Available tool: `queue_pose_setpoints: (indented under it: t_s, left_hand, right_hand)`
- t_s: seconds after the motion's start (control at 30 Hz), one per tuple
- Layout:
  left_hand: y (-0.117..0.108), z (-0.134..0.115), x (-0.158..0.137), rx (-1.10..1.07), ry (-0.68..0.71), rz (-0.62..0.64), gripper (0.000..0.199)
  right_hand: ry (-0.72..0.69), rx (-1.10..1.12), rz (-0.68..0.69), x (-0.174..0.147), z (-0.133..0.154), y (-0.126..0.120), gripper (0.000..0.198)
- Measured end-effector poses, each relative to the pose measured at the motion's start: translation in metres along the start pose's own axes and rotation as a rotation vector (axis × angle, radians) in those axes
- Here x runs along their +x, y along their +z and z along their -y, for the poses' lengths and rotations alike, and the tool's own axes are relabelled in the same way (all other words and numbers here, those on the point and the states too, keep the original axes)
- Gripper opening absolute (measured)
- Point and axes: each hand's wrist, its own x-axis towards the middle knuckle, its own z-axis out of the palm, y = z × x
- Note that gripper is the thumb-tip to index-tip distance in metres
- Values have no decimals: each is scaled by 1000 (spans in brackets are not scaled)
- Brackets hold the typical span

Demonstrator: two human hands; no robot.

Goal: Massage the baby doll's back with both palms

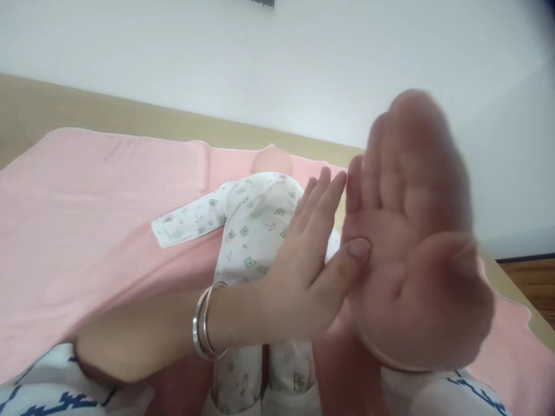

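My left hand (299, 271) reaches across to the right, fingers stretched out, with two silver bangles (203, 323) on its wrist. Close to the camera, my right hand (403, 248) is raised with its palm towards me and its fingers straight. The left thumb overlaps the edge of the right palm; whether they touch I cannot tell. Behind and below both hands lies a baby-sized figure in a white printed outfit (255, 231). One sleeve stretches to the left, and a rounded bare head (272, 160) shows at the far end. My left hand hides part of its body.
A pink blanket (108, 196) lies under the figure, over a light tan surface (65, 101). Behind stands a white wall (173, 63). Brown wood (531, 283) shows at the right edge. White clothing with dark blue lines (65, 393) covers the lower left corner.
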Motion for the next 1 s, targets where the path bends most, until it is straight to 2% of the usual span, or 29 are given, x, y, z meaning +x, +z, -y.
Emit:
queue_pose_setpoints:
  t_s: [0.07, 0.2, 0.33, 0.43, 0.5, 0.6, 0.87, 1.0]
  left_hand:
    - [-2, 13, 10, 15, -38, 15, 54]
    - [-12, 58, 24, 173, -11, -144, 48]
    - [-24, 109, 26, 296, -102, -295, 42]
    - [-29, 133, 24, 351, -164, -352, 43]
    - [-29, 139, 23, 345, -189, -353, 39]
    - [-29, 140, 22, 297, -197, -324, 32]
    - [-31, 150, 17, 389, -164, -257, 41]
    - [-31, 151, 16, 396, -158, -255, 41]
  right_hand:
    - [17, -51, -50, 8, -11, -5, 52]
    - [-89, -15, -97, 18, -44, 6, 50]
    - [8, -121, 77, 20, -85, 44, 49]
    - [52, -150, 169, 17, -105, 74, 47]
    - [43, -175, 195, 14, -110, 87, 46]
    - [31, -206, 233, 12, -114, 92, 46]
    - [-21, -259, 402, 19, -150, 70, 48]
    - [17, -374, 382, 11, -144, 63, 50]
